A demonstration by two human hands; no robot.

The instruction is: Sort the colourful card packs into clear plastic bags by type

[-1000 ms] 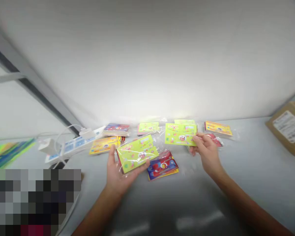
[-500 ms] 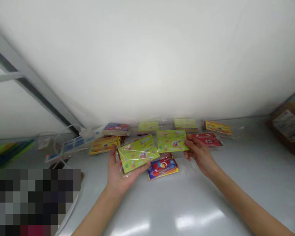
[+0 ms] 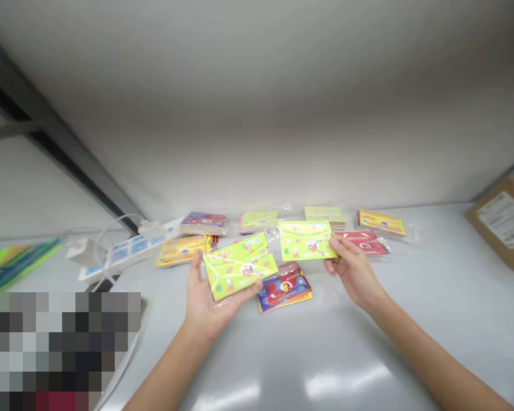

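Observation:
My left hand [image 3: 209, 297] lies palm up under a lime-green card pack in clear plastic [image 3: 240, 267], with the thumb on its lower edge. My right hand [image 3: 355, 268] pinches a second lime-green wrapped pack [image 3: 307, 241] by its right end. Just below the gap between my hands lies a red and blue pack [image 3: 285, 291], close under the held packs. A red pack [image 3: 362, 242] sits just past my right fingers. Further back lie a yellow pack [image 3: 182, 251], another yellow pack [image 3: 381, 222], two lime-green packs [image 3: 259, 221] [image 3: 324, 216] and a blue-red pack [image 3: 203, 222].
The packs lie on a pale grey table [image 3: 432, 319] against a white wall. A power strip [image 3: 124, 254] with a white plug [image 3: 83, 251] and cable stands at left. A cardboard parcel [image 3: 503, 225] sits at right, a colourful sheet [image 3: 17, 262] at far left.
My right hand has swung its pack from tilted to nearly level and brought it leftward, uncovering the red pack. My left hand and its pack have barely moved.

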